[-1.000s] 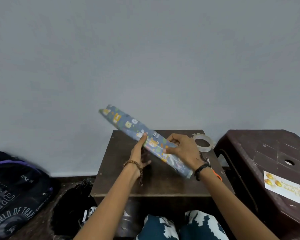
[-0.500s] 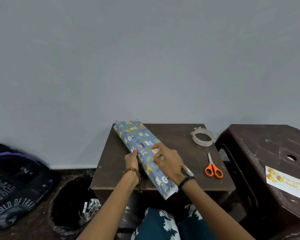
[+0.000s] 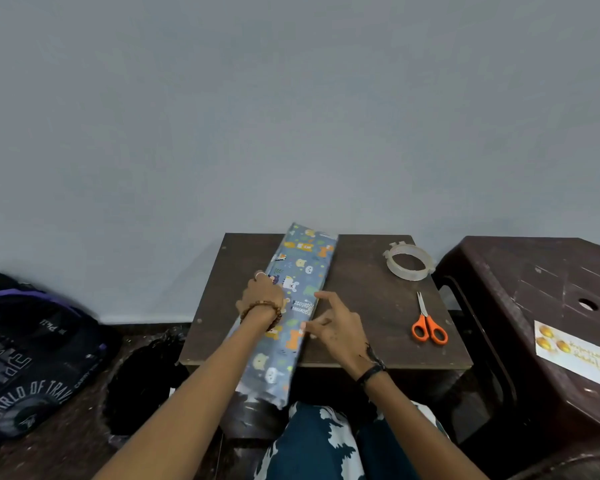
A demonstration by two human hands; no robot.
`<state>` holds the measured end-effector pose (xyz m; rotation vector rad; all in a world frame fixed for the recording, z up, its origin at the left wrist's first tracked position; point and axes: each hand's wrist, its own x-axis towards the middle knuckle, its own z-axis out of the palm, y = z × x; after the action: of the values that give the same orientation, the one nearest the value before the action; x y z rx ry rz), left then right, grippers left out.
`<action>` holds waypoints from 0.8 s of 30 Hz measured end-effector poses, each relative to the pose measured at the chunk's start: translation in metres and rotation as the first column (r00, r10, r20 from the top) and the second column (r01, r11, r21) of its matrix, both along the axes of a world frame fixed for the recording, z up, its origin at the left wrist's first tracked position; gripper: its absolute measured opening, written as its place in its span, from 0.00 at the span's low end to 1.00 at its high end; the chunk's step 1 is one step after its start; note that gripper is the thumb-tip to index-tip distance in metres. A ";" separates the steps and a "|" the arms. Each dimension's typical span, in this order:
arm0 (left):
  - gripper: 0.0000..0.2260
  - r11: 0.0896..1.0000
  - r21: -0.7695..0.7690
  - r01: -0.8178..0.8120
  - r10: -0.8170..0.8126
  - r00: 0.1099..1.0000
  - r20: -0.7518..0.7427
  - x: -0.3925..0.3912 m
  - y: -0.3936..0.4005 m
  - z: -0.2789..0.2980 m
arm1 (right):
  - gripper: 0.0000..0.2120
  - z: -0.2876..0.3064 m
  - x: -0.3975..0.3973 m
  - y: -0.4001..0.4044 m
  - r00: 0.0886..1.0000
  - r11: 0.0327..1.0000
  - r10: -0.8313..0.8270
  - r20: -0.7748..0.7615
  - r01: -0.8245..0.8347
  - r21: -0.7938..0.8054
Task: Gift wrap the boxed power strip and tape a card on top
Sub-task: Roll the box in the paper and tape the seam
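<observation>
The left hand lies on the left edge of the wrapped box, its fingers hidden, so whether they curl round it cannot be told. The right hand rests at the box's right edge, fingers loosely spread and touching the paper. The box lies lengthwise across the small dark bench, its near end overhanging the front edge. To the right lie a tape roll and orange scissors. The card sits on the brown stool beside the bench.

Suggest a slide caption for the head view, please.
Both hands steady the wrapped box on a small table; tape, scissors nearby.
</observation>
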<state>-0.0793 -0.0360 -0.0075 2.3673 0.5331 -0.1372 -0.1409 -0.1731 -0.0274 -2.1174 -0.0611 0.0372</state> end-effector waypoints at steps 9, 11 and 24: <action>0.10 0.850 0.471 0.235 -0.309 0.947 0.085 -0.010 0.010 -0.008 | 0.23 -0.003 -0.024 0.034 0.945 0.944 0.326 -0.020 -0.324 0.057; 0.11 0.870 0.414 0.267 -0.342 0.933 0.115 -0.008 0.013 -0.011 | 0.18 0.000 -0.024 0.030 0.966 0.964 0.251 0.055 -0.245 -0.106; 0.12 0.750 0.445 0.490 -0.569 0.820 0.056 -0.005 0.012 0.007 | 0.28 0.003 0.011 0.005 0.920 0.765 0.374 0.119 -0.234 -0.600</action>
<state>-0.0847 -0.0243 -0.0001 2.8552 -0.2611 -0.0547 -0.1303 -0.1678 -0.0248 -2.6936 -0.6133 0.0012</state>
